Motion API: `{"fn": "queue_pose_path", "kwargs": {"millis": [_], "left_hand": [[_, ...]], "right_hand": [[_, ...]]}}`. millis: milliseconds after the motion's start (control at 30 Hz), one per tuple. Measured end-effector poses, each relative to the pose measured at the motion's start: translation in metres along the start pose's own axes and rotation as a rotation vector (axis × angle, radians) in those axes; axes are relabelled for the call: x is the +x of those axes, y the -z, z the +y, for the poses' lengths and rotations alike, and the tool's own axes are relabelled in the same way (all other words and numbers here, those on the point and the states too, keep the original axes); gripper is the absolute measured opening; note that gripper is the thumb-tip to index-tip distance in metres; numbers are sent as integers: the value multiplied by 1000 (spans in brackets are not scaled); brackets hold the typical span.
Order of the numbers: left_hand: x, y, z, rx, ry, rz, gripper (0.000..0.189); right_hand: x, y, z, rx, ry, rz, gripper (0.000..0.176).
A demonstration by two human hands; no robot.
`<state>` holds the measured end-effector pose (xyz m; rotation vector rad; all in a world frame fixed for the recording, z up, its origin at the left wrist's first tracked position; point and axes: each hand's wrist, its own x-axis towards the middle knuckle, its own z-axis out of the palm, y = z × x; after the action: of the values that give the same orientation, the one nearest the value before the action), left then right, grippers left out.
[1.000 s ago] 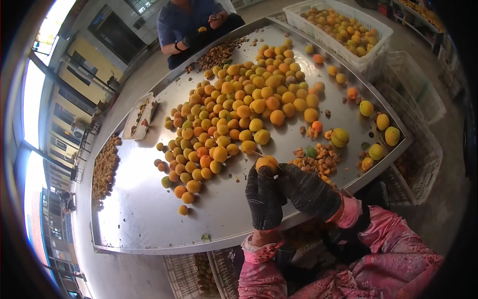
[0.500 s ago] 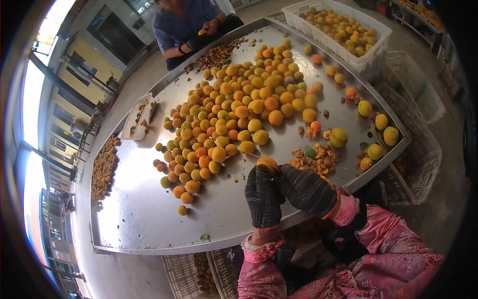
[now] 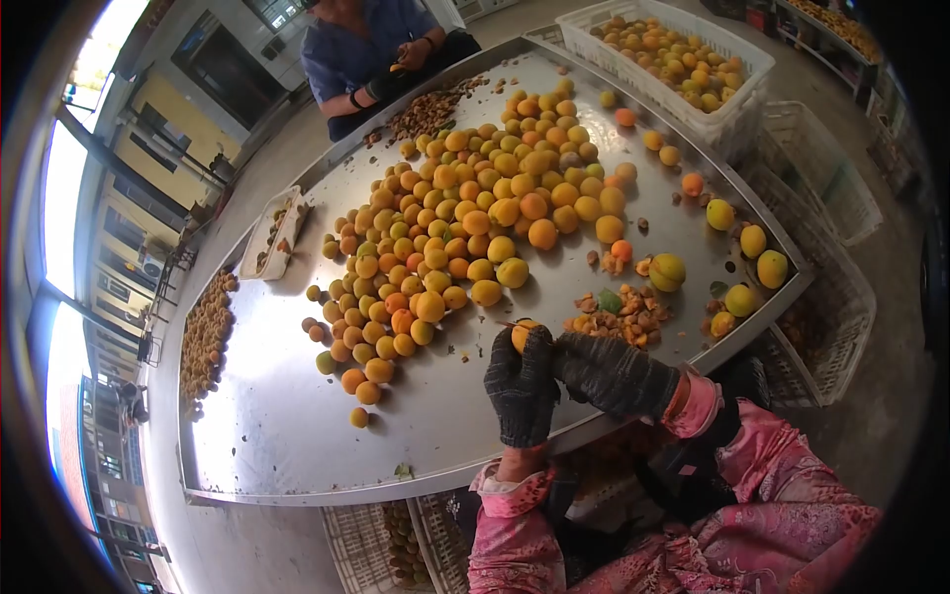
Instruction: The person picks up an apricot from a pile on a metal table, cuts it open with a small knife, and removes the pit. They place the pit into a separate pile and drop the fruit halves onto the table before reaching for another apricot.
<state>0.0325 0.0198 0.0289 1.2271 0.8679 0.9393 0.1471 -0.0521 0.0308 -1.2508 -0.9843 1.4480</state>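
Observation:
My left hand (image 3: 521,391), in a dark knitted glove, is closed around an orange-yellow apricot (image 3: 522,335) above the near part of the metal table (image 3: 396,450). A thin, dark sliver shows at the top of that fruit; I cannot make out what it is. Close beside it my right hand (image 3: 616,378), gloved the same way, has its fingers curled against the left hand. What the right fingers grip, if anything, is hidden. A large heap of apricots (image 3: 445,223) lies beyond my hands. Just past my right hand sits a pile of torn apricot pieces (image 3: 628,317).
Across the table a person in a blue shirt (image 3: 366,54) handles a small fruit. A white crate of apricots (image 3: 757,84) stands at the far right. A white tray (image 3: 277,259) and a spread of brown pits (image 3: 206,332) lie at left. Several loose apricots line the right edge.
The apricot has tilted and shifted slightly left in my left hand, and less of it shows. My right hand has moved a little back from the fruit.

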Motion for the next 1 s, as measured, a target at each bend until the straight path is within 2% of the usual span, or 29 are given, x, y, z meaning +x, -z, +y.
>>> {"fn": "queue_pose_path", "kwargs": {"millis": [67, 100, 167, 233, 267, 300, 333, 367, 400, 433, 467, 500, 567, 700, 767, 800, 867, 900, 967, 1000], "left_hand": [[1, -2, 1, 1, 56, 4, 23], [4, -1, 0, 17, 93, 37, 28], [8, 3, -1, 34, 130, 69, 33], [9, 8, -2, 414, -12, -31, 41], [10, 9, -1, 412, -10, -32, 41], [10, 10, 0, 225, 107, -4, 40], [9, 10, 2, 37, 220, 25, 40], [8, 10, 4, 36, 218, 26, 40], [7, 10, 6, 110, 134, 33, 37], [6, 10, 6, 182, 51, 40, 35], [6, 12, 4, 183, 51, 41, 35], [6, 15, 1, 154, 13, 25, 32], [4, 17, 1, 123, -24, 13, 29], [3, 15, 7, 113, 80, -34, 29], [4, 14, 7, 66, 101, -63, 29], [4, 12, 7, 51, 103, -61, 29], [4, 10, 1, 33, 105, -53, 30], [5, 9, -6, -8, 137, -23, 34], [4, 9, -7, -48, 173, 9, 39], [2, 7, -1, -37, 200, 12, 37]], "right_hand": [[13, 5, 32, -1312, 1039, 445, 29], [11, 4, 35, -1313, 1038, 444, 29], [3, -6, 20, -1020, 547, 371, 27], [4, -10, 14, -973, 488, 376, 27], [4, -10, 13, -928, 427, 379, 28], [5, -10, 14, -931, 424, 376, 28], [6, -10, 15, -807, 500, 350, 29], [8, -10, 17, -681, 575, 326, 31], [12, -5, 23, -680, 578, 328, 31], [16, 1, 29, -896, 787, 284, 33], [17, 6, 34, -1110, 995, 230, 35], [15, 10, 38, -1110, 995, 229, 35], [11, 13, 32, -881, 850, 107, 36], [9, 4, 31, -881, 788, 169, 34], [5, -6, 19, -144, 215, 98, 33], [5, -6, 18, -143, 217, 97, 33], [5, -7, 15, -553, 587, 256, 31], [4, -8, 12, -552, 586, 256, 31], [0, -12, 3, -804, 310, 201, 39], [1, -13, 4, -805, 310, 200, 39]]}}
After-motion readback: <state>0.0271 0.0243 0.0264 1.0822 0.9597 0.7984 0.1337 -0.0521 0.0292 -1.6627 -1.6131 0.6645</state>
